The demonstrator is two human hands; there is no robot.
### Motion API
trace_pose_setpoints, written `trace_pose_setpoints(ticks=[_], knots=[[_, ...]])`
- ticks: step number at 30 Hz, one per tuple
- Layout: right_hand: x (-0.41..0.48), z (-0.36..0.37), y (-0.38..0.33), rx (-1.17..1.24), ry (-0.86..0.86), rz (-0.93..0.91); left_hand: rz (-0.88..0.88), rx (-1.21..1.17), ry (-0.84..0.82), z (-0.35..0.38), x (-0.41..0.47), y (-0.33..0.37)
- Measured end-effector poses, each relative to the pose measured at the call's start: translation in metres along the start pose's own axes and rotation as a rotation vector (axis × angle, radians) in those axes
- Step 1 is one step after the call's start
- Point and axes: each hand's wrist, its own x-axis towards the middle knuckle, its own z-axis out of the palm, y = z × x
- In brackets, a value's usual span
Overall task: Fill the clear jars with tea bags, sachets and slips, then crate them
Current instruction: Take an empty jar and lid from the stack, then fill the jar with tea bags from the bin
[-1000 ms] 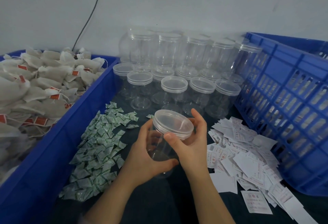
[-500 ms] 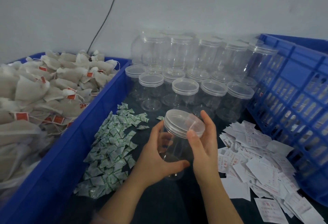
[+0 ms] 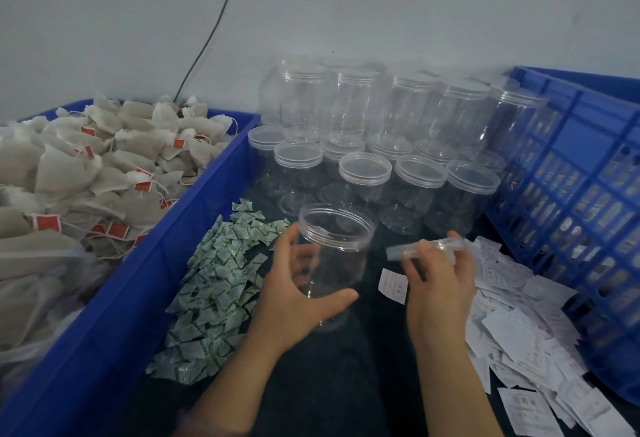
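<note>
**Head view**

Change of state: the lid (image 3: 426,249), which was seated on the clear jar (image 3: 334,253) half a second ago, is now off. The right hand (image 3: 440,284) holds it edge-on just right of the jar, with the fingers curled round its rim. The lid is motion-blurred. The left hand (image 3: 298,286) keeps its grip on the jar, thumb across the near wall and fingers round the far-left side. The jar is upright, empty and open at the mouth, low over the dark desk (image 3: 346,384). Whether its base touches the desk cannot be told.

Consequence for the task: the jar is ready for filling, and nothing has gone in yet. The right hand will probably have to set the lid down before it can pick up stock.

Supplies, located from the open jar:
- Near left: green sachets (image 3: 221,284), loose on the desk.
- Further left: tea bags (image 3: 86,166) with red tags, heaped in a blue bin (image 3: 156,280).
- Right: white slips (image 3: 512,315), scattered.
- Right, beyond the slips: the blue crate (image 3: 571,194). Its interior is not visible.
- Behind: empty lidded jars (image 3: 391,145), stacked two high.

Progress is judged early, since no filled jar is in view.
</note>
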Motion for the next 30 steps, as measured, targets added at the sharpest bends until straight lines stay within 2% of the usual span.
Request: trace_pose_setpoints(ticks=[2,5,7,9,10,12,13,15,17,19,24,26,28,30], knots=[[0.0,-0.002,0.008,-0.295,-0.08,-0.048,0.018,-0.011,0.08,-0.004,0.003,-0.002],[-0.006,-0.002,0.02,-0.833,-0.38,-0.115,0.051,-0.034,0.171,-0.006,0.004,-0.002],[-0.007,-0.002,0.027,-1.08,-0.543,-0.125,0.055,-0.044,0.225,-0.006,0.004,0.0],[-0.005,-0.002,0.03,-1.202,-0.64,-0.149,0.06,-0.073,0.256,-0.007,0.004,-0.001],[-0.005,-0.002,0.03,-1.167,-0.656,-0.189,0.063,-0.081,0.268,-0.008,0.003,-0.001],[-0.009,-0.002,0.022,-0.887,-0.614,-0.207,0.066,-0.083,0.283,-0.009,0.002,0.0],[-0.011,-0.001,0.019,-0.699,-0.603,-0.158,0.066,-0.092,0.284,-0.01,0.0,0.002],[-0.018,0.003,0.014,-0.449,-0.708,-0.059,0.067,-0.108,0.229,-0.008,-0.005,0.009],[-0.029,0.011,0.014,-0.42,-0.826,-0.065,0.069,-0.105,0.111,-0.006,-0.013,0.018],[-0.036,0.018,0.017,-0.431,-0.836,-0.061,0.041,-0.054,-0.004,-0.012,-0.022,0.031],[-0.048,0.029,0.017,-0.44,-0.829,-0.095,0.039,0.456,0.023,-0.059,-0.046,0.095],[-0.057,0.042,0.02,-0.445,-0.855,-0.093,0.168,0.585,0.05,-0.085,-0.039,0.131],[-0.066,0.06,0.023,-0.439,-0.906,-0.106,0.266,0.818,0.14,-0.117,-0.013,0.154],[-0.071,0.077,0.025,-0.443,-0.93,-0.124,0.138,1.116,0.24,-0.152,0.028,0.165]])
